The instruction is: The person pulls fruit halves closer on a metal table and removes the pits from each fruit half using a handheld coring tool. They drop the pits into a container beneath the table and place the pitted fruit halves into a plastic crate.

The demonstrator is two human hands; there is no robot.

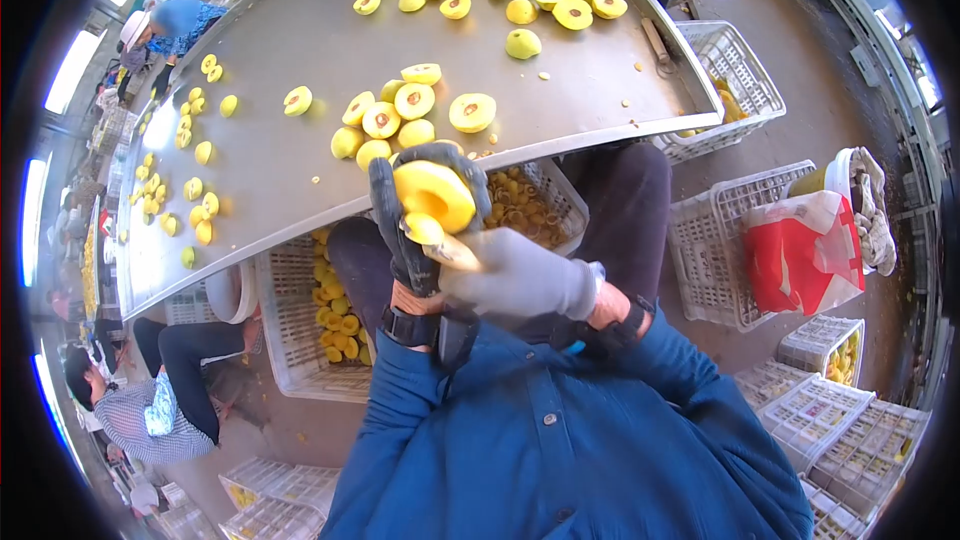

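My left hand [398, 240], in a dark glove, is wrapped round a yellow peach half [440, 190], cut face up with a hollow in its middle. My right hand [515, 275], in a grey glove, grips a tool with a pale wooden handle [456, 254]. The tool's working end is against the near edge of the fruit. A small round yellow piece [424, 229] sits there and partly hides that end. Just beyond my hands, a cluster of peach halves [382, 120] lies on the metal table [270, 160], some with brown pits showing.
More peach halves [573, 13] are heaped at the table's far side. Below the table edge stand a crate of peach halves [290, 340] and a crate of scraps [572, 202]. A red and white bag [805, 255] rests by crates on the right. Co-workers sit around the table.
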